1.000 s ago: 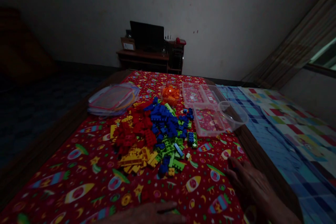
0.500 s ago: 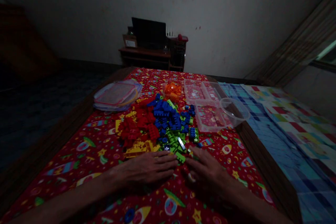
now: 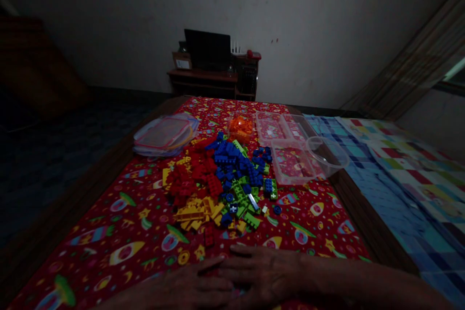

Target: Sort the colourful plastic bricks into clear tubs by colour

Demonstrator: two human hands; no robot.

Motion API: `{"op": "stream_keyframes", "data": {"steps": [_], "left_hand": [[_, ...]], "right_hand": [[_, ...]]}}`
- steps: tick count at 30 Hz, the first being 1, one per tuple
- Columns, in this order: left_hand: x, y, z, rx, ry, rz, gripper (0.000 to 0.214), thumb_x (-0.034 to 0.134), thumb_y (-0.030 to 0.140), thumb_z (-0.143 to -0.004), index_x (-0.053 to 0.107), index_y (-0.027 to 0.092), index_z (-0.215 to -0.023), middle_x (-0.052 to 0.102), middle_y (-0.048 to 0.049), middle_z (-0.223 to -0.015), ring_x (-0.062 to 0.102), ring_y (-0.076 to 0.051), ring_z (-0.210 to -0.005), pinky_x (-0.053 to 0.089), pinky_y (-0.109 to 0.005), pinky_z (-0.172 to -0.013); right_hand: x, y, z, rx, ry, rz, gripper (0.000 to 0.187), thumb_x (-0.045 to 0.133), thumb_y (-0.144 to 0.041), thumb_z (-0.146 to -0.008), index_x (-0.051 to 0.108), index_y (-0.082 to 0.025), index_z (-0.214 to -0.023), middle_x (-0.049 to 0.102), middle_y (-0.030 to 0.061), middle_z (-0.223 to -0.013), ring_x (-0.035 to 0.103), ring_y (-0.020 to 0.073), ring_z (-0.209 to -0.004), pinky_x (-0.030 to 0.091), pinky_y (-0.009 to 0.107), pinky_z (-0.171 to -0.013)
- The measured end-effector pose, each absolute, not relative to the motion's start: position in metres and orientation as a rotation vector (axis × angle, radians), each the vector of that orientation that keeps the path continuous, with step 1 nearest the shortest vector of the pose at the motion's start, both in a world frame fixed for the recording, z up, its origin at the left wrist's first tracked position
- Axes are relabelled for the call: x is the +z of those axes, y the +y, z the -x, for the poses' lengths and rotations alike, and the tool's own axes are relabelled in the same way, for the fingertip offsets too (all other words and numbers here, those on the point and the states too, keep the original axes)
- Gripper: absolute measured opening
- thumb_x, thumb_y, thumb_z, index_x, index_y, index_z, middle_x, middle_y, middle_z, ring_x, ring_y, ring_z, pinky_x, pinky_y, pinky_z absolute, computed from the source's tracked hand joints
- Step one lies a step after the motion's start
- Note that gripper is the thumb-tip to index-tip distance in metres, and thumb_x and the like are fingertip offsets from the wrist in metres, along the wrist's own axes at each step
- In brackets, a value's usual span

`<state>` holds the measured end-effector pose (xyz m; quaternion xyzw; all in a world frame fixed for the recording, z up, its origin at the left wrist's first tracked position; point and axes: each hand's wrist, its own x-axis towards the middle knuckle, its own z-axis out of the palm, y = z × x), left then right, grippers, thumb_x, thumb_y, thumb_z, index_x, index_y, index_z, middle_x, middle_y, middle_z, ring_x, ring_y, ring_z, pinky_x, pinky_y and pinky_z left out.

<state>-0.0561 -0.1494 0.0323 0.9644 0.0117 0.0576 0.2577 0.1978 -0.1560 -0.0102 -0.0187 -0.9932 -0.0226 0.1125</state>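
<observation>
My left hand (image 3: 181, 286) lies low at the front of the cloth with its fingers stretched out. My right hand (image 3: 263, 271) is also flat and open, and its fingertips meet or overlap those of the left. Neither hand holds anything that I can see. Just beyond them is a small red brick (image 3: 209, 236). Farther off lies a heap of toy building bricks: red bricks (image 3: 181, 181), blue bricks (image 3: 232, 155), yellow bricks (image 3: 191, 213) and green bricks (image 3: 251, 220). A blue wheel-like piece (image 3: 277, 209) sits apart at the right.
Behind the heap stands a clear container with orange bricks (image 3: 240, 126). Clear plastic boxes (image 3: 294, 181) and a round tub (image 3: 332, 160) are at the right. Stacked lids (image 3: 162, 135) lie at the left. A patterned red cloth (image 3: 119, 223) covers the table.
Both hands have drawn back from the near edge of the heap toward me and come together. The bricks they covered now show, including the small red one.
</observation>
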Motion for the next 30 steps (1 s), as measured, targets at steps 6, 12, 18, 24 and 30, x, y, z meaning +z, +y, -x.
{"op": "stream_keyframes", "data": {"steps": [6,12,18,24,30], "left_hand": [[0.000,-0.114,0.060,0.518,0.412,-2.805,0.030,0.046,0.007,-0.086,0.060,0.022,-0.108,0.066,-0.0055,-0.118,0.047,-0.019,-0.127,0.021,-0.045,-0.118],[0.004,-0.092,0.071,0.777,0.518,-2.762,0.026,0.048,0.006,-0.085,0.059,0.019,-0.105,0.064,-0.0084,-0.121,0.045,-0.021,-0.128,0.044,-0.038,-0.104],[0.002,-0.089,0.081,0.890,0.575,-2.769,0.029,0.049,0.006,-0.085,0.057,0.020,-0.110,0.063,-0.0101,-0.122,0.045,-0.022,-0.128,0.048,-0.038,-0.100],[-0.005,-0.092,0.093,0.894,0.607,-2.982,0.035,0.051,0.011,-0.086,0.053,0.017,-0.121,0.063,-0.0101,-0.123,0.046,-0.021,-0.128,0.038,-0.041,-0.109],[-0.012,-0.070,0.097,0.809,0.936,-3.142,0.053,0.049,0.015,-0.087,0.041,0.023,-0.138,0.046,-0.0079,-0.143,0.029,-0.024,-0.139,0.018,-0.050,-0.117]], "right_hand": [[0.013,-0.132,-0.192,0.013,-2.856,0.465,0.020,0.045,-0.022,-0.095,0.059,-0.012,-0.106,0.064,0.0108,-0.109,0.054,0.0164,-0.109,0.045,0.029,-0.093],[0.008,-0.155,-0.170,-0.104,-2.839,-0.003,0.031,0.046,-0.025,-0.094,0.056,-0.023,-0.123,0.048,0.0043,-0.139,0.039,0.0170,-0.130,0.035,0.032,-0.107],[-0.015,-0.151,-0.131,-0.213,-2.850,-0.387,0.029,0.043,-0.026,-0.094,0.064,-0.027,-0.113,0.053,0.0006,-0.134,0.042,0.0144,-0.128,0.031,0.033,-0.109],[-0.002,-0.098,-0.136,-0.399,-2.827,0.010,0.025,0.039,-0.017,-0.094,0.064,-0.014,-0.090,0.066,0.0087,-0.104,0.059,0.0180,-0.100,0.026,0.039,-0.112],[0.006,-0.056,-0.149,-0.399,-2.838,0.167,0.021,0.043,-0.018,-0.094,0.062,-0.014,-0.104,0.056,0.0094,-0.128,0.044,0.0189,-0.126,0.018,0.044,-0.117]]}}
